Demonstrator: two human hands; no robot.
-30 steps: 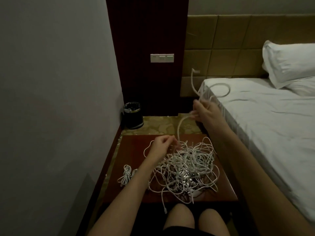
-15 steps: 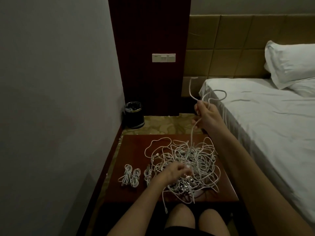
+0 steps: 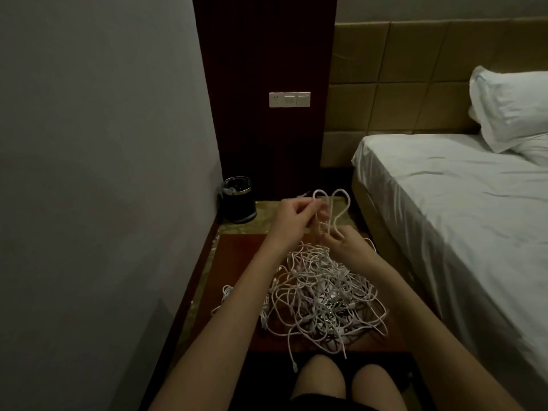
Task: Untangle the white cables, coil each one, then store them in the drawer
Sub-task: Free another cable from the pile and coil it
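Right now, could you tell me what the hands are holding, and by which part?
Both hands grip one white cable by its looped stretch, raised above the tangled pile: left hand beside the loops, right hand beneath them.

The left hand has risen from the tangle to the right hand's cable.

The white cables at lower centre look like smooth plastic with a faint sheen. The table beneath them is reddish wood, polished. At right, the bed wears matt, wrinkled white cloth. The headboard is padded, leather-like. The black bin at centre left has a glossy rim.
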